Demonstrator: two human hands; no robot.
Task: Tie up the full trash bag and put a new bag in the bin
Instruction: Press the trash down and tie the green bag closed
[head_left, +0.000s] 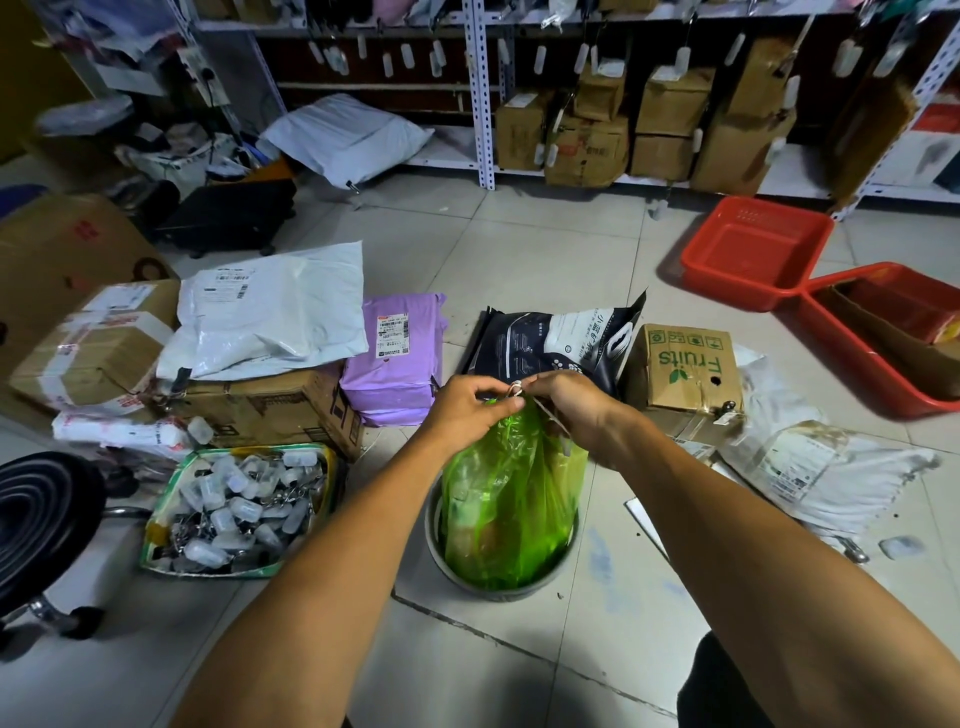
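A full, translucent green trash bag (509, 499) stands in a small round grey bin (498, 584) on the tiled floor in front of me. Its neck is gathered into a bunch at the top. My left hand (467, 408) and my right hand (571, 405) meet over that bunch, fingers pinched on a thin white string (517, 388) looped at the neck. A strand of the string trails down under my right hand. The bag's contents are blurred behind the plastic. No new bag is in view.
Left of the bin sits a green-rimmed tray of clips and tags (236, 512), with a black stool (36, 525) beyond it. Cardboard boxes and mailer parcels (270, 312) lie behind. A "Fruits" box (685, 369), red baskets (753, 252) and shelving (483, 93) stand to the right and back.
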